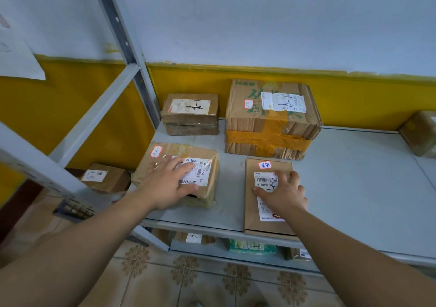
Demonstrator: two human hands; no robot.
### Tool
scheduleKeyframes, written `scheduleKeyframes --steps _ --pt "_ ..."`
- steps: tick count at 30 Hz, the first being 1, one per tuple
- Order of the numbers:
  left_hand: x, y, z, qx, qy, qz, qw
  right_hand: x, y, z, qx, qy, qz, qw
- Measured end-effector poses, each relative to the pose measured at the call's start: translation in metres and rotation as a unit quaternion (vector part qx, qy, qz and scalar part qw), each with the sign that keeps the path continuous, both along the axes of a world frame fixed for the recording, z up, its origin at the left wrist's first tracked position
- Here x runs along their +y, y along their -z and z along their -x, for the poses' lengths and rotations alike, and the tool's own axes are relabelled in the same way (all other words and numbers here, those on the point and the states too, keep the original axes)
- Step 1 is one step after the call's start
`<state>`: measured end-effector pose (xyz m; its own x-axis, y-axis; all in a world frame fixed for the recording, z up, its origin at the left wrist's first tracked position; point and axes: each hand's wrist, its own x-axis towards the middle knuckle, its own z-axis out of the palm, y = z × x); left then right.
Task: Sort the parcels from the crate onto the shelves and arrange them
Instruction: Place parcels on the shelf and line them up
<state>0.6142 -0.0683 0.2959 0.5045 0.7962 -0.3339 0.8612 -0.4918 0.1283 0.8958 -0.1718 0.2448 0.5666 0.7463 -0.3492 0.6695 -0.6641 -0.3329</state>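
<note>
1. The left hand (168,186) lies flat on top of the taped brown parcel (203,172) at the front left of the grey shelf (354,177), fingers straight and slightly spread over its label, thumb along the near edge.
2. The right hand (283,193) rests on the flat cardboard parcel (252,210) at the front right, fingers arched with the tips on the label and the thumb out to the left. It grips nothing.
3. The flat parcel's near end seems to reach the shelf's front edge.
4. Behind them, against the yellow wall, stand a small brown parcel (191,113) and a large box with orange tape (271,118), close together but apart.
5. Another parcel (420,134) sits at the far right.
</note>
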Motion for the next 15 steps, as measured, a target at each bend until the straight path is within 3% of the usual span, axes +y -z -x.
scheduleKeyframes --steps 8,12,15 --pt "-0.026 -0.006 -0.044 -0.048 -0.071 0.000 0.996 -0.009 0.002 -0.018 0.051 0.013 -0.031 0.998" --pt "-0.072 -0.010 -0.079 -0.095 0.031 -0.070 0.993 -0.017 0.002 -0.033 0.043 -0.010 -0.016 0.999" --pt "-0.110 0.007 -0.101 -0.132 0.068 -0.049 0.988 -0.022 0.004 -0.041 0.058 -0.023 -0.026 0.998"
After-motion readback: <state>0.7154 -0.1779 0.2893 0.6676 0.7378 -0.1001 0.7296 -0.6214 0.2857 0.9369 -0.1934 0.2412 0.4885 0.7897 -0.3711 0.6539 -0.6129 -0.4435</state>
